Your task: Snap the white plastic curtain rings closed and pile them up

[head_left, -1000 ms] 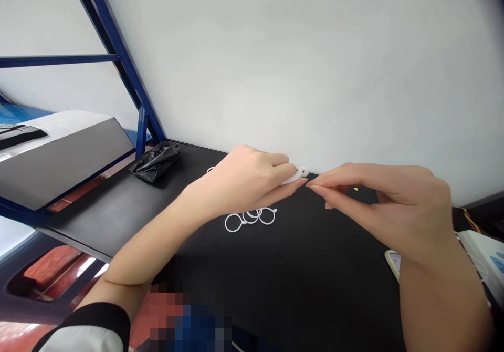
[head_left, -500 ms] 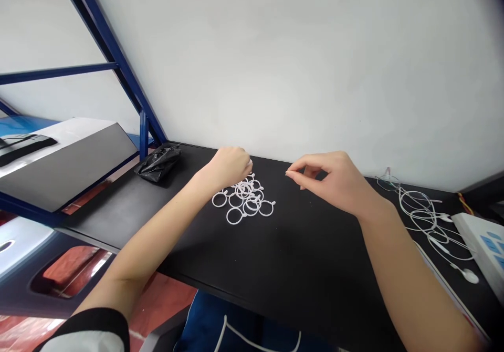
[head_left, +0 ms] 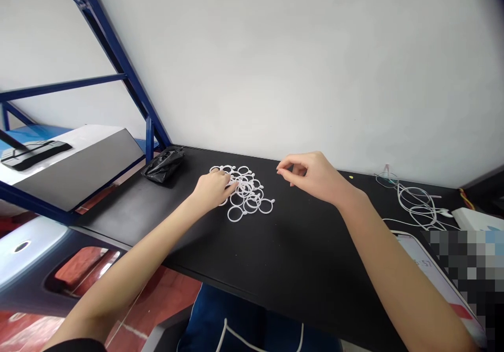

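A loose pile of white plastic curtain rings (head_left: 252, 205), each with a small eyelet, lies on the black table (head_left: 252, 252). Over the left part of the pile rests my left hand (head_left: 213, 188), fingers stretched out and thumb apart, touching the rings. Some rings are partly covered by it. To the right of the pile, my right hand (head_left: 311, 173) is held above the table, thumb and fingertips pinched together. Whether something small sits in that pinch I cannot make out.
A crumpled black plastic bag (head_left: 163, 165) lies at the left, beside a blue metal frame (head_left: 136, 79). White earphone cables (head_left: 417, 205), a white box (head_left: 472, 218) and a tablet-like screen (head_left: 417, 252) are at the right. A pale wall (head_left: 275, 68) backs the table.
My left hand has moved left and opened out over the rings, uncovering several at the back. My right hand has shifted slightly left, still pinched. The view has turned a little.
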